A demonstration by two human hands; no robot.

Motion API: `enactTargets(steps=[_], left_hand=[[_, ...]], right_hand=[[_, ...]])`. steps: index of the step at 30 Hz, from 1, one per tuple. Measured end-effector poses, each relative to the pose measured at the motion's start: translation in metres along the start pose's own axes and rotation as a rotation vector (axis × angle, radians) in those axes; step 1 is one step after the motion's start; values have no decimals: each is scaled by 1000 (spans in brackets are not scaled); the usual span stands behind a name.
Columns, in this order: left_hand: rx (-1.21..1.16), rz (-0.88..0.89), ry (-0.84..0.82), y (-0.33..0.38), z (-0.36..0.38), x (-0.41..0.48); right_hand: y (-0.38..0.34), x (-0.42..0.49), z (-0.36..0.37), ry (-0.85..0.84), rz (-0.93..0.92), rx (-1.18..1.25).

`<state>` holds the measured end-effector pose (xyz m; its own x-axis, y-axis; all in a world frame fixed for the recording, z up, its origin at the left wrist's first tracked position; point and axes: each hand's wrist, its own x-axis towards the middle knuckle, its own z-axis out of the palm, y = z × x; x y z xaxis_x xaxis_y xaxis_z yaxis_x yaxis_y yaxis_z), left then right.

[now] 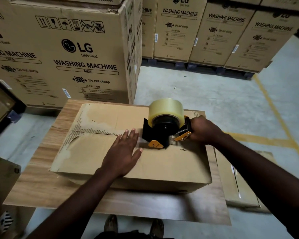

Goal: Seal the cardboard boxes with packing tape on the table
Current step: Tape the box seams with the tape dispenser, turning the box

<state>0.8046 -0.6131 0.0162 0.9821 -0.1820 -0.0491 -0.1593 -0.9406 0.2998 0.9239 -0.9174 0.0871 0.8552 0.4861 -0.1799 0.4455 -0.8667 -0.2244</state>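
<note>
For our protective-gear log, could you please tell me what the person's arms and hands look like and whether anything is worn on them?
The left hand and right hand are bare: no gloves, rings or watch that I can see. The left forearm and right forearm are uncovered as far as the frame shows; no sleeve or wristband.

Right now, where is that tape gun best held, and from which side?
By the handle at the right end of the tape gun, coming from the right, as the right hand does. It sticks out clear of the roll, and the black front end faces left along the box seam.
</note>
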Motion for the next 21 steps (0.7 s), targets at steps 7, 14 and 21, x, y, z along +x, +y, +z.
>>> enactTargets(steps=[7,14,21], left_hand=[[37,-63,10,13,1,1],[26,22,-26,88,23,21],[-6,53,25,84,29,23]], right_hand=[[45,-42,4,101,-30,123],[50,-43,13,161,-86,154],[57,-46,14,142,-64,109]])
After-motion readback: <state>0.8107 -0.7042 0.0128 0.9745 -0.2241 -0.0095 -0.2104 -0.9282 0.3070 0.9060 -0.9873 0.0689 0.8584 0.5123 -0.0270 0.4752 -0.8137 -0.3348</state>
